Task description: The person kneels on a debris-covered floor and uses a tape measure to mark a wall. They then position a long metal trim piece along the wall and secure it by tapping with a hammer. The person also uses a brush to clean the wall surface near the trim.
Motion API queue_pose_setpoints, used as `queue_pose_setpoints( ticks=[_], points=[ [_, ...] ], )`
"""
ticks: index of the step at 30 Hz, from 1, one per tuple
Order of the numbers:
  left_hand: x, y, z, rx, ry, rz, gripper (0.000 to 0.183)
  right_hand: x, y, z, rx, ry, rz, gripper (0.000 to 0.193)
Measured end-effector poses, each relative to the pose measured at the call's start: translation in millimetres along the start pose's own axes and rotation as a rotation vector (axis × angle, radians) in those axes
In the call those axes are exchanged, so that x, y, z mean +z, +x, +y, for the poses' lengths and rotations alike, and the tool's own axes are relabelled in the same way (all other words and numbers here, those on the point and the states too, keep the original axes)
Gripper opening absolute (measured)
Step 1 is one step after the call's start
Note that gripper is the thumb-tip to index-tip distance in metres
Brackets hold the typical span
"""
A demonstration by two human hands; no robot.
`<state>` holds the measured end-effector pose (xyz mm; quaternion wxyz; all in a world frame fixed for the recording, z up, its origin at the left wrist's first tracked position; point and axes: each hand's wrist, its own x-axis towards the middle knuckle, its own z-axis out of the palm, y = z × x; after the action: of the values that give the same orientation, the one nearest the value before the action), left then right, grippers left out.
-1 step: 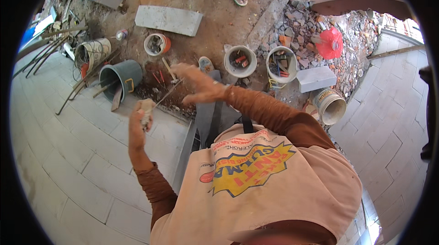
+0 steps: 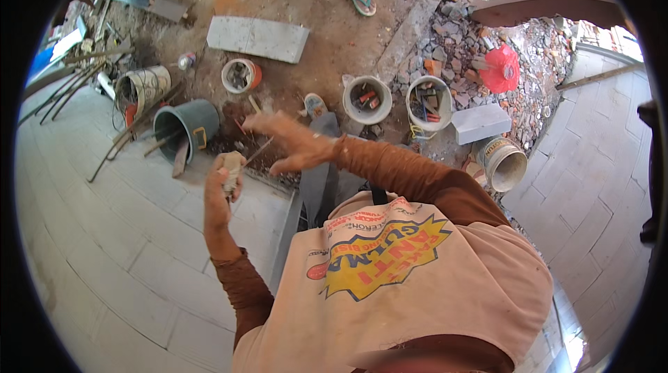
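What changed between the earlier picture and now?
The left hand shifted slightly right and the right hand slightly left, narrowing the gap between them. Nothing was visibly taken or let go: the left hand keeps its pale lump. The dark green bucket and long pale block stayed put.

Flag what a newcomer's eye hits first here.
First, the yellow starburst print on the person's beige top, low centre. Then the bright red, bag-like thing at the rubble, upper right. Left of centre, the left hand grips a pale lump, with the right hand open nearby.
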<state>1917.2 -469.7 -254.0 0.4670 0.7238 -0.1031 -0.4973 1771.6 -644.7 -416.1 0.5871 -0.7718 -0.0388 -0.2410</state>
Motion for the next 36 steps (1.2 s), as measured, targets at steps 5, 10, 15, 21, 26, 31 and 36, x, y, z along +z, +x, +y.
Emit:
queue_pose_setpoints(
  ticks=[5, 10, 15, 21, 26, 31, 36],
  points=[
    [-70, 52, 16, 0.123, -0.065, 0.226, 0.039, 39, 100, -70, 0.503, 0.394, -0.18, 0.025],
    [-99, 88, 1, 0.839, 1.071, 0.158, 0.02, 40, 154, -95, 0.24, -0.248, -0.233, 0.012],
    [-80, 82, 11, 0.548, 0.66, 0.114, 0.037, 5, 192, -79, -0.023, -0.38, -0.179, 0.013],
    [-59, 69, 33, 0.608, 0.142, 0.209, 0.039, -1, 187, -51, 0.416, 0.32, -0.045, 0.016],
    [-61, 93, 60, 0.715, 0.519, 0.584, 0.037, 26, 162, -79, 0.28, -0.009, -0.108, 0.015],
    [-56, 94, 60, 0.745, 0.597, 0.144, 0.038, -21, 190, -95, 0.133, -0.211, 0.06, 0.016],
    [-56, 100, 61, 0.831, 0.13, 0.415, 0.043, -14, 187, -85, 0.514, -0.134, -0.099, 0.02]
  ],
)
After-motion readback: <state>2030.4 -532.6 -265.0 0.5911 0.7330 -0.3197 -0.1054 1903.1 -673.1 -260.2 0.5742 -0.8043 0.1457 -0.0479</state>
